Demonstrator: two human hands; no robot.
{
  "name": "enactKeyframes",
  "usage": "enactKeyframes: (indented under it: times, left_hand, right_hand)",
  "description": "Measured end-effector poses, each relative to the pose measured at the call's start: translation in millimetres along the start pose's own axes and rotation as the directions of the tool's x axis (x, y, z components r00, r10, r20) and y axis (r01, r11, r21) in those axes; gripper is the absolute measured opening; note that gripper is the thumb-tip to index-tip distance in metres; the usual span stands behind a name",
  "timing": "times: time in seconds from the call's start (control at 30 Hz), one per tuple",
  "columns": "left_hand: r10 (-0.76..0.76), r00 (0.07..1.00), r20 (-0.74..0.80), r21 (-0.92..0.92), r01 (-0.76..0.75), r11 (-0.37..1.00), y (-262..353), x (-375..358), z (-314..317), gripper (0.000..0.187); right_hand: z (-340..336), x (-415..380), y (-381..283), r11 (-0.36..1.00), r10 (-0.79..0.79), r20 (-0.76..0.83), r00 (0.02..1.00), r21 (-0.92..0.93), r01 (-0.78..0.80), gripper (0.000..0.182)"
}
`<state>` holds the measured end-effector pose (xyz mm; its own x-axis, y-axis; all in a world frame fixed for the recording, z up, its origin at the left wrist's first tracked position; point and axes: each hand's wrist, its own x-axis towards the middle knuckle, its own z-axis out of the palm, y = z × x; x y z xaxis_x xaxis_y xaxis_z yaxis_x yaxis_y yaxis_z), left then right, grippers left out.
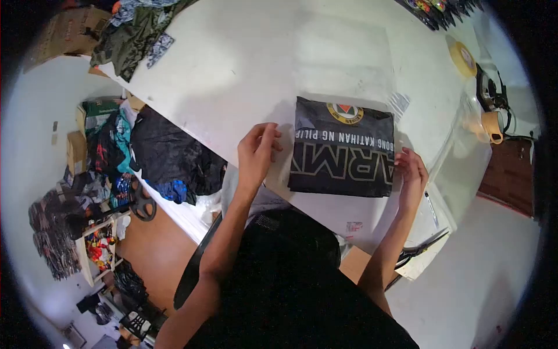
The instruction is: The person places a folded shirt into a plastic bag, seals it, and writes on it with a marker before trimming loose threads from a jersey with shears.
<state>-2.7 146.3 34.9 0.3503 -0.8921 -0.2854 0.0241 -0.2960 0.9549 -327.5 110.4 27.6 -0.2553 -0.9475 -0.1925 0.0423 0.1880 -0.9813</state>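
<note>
Smooth tabletop [232, 87], squarish folded black fabric [343, 148]; right hand [412, 171] alongside

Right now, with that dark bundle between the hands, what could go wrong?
The folded black garment with ARMY lettering has a corner close to the near edge of the white table, so a careless tug might drag it over. The left hand is clear of it, so lifting with only the right hand could loosen the fold. The clear plastic beyond it is hard to see and might get creased.
</note>
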Motion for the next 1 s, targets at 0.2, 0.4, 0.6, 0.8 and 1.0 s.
enactKeyframes:
  times: [0.2,0.4,0.6,0.8,1.0]
  left_hand:
    - [-0.162,0.959,0.234,0.173,0.123,0.977,0,13,3,0.025]
    - [0.546,0.752,0.370,0.719,-0.603,0.344,-4,2,2,0.054]
    - [0.543,0.692,0.475,0.650,-0.692,0.314,-18,15,5,0.058]
    - [0.565,0.663,0.492,0.596,-0.729,0.336,-19,17,5,0.055]
    - [0.505,0.704,0.499,0.577,-0.705,0.413,-19,17,10,0.055]
  right_hand:
    - [-5,26,-1,0.973,0.190,0.210,0.959,-0.170,-0.156,0.023]
    - [-3,3,-12,0.829,-0.251,0.304,0.919,-0.423,0.366,0.051]
    - [0,3,9,0.687,-0.415,0.326,0.850,-0.501,0.527,0.027]
    - [8,-1,8,0.629,-0.485,0.225,0.845,-0.582,0.516,0.020]
    - [13,5,24,0.669,-0.452,0.196,0.870,-0.570,0.476,0.020]
